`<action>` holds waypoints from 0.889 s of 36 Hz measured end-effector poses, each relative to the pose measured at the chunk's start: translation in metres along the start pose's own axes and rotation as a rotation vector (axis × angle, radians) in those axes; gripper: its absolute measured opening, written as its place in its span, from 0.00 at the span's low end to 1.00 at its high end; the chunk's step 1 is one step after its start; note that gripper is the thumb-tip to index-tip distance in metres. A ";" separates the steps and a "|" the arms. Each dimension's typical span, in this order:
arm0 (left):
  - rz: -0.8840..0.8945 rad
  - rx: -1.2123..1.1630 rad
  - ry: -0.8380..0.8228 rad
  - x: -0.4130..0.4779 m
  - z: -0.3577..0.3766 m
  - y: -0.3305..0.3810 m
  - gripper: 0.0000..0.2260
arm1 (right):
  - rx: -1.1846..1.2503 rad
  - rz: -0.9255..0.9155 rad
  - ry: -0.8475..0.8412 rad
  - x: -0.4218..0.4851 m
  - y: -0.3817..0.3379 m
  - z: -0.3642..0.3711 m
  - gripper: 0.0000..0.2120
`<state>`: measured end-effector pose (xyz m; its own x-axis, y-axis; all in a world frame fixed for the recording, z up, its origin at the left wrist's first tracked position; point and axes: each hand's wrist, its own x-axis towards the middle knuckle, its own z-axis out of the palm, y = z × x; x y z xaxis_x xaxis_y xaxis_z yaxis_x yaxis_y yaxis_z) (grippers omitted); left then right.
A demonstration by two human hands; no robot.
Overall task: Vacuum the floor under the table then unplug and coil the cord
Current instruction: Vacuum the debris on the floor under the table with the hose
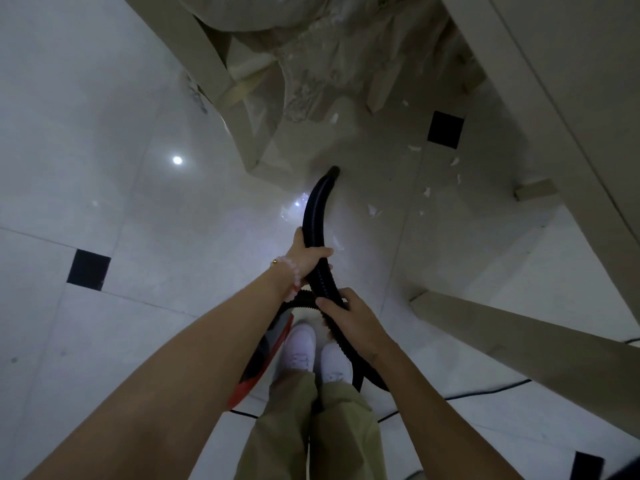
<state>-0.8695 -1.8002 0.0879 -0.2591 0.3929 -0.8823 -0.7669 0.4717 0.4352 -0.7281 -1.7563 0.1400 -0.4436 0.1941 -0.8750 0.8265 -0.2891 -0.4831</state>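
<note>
- Left hand (309,255) wrapped around black ribbed hose (313,216), higher up toward the nozzle end; right hand (341,311) clasps the same hose just behind it.
- Hose runs forward and away from the person, long axis toward the table; nozzle tip (333,171) at the floor beside a table leg (239,133).
- White scraps (426,192) lie right of the nozzle, under the table edge; the left hand is nearer, likely steering a rightward sweep.
- Red vacuum body (268,355) by the feet; cord (485,393) trails right, not yet coiled.
</note>
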 end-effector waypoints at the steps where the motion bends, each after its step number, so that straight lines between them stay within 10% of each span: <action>1: 0.008 -0.002 0.014 0.001 -0.001 0.003 0.21 | -0.003 -0.009 -0.026 -0.003 0.002 -0.004 0.16; 32: 0.030 0.009 0.001 -0.001 0.018 0.023 0.31 | -0.023 -0.023 0.147 0.032 -0.012 -0.013 0.19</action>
<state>-0.8766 -1.7757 0.1016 -0.2828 0.4066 -0.8688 -0.7533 0.4666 0.4635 -0.7480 -1.7345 0.1183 -0.4086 0.3358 -0.8487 0.8251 -0.2615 -0.5008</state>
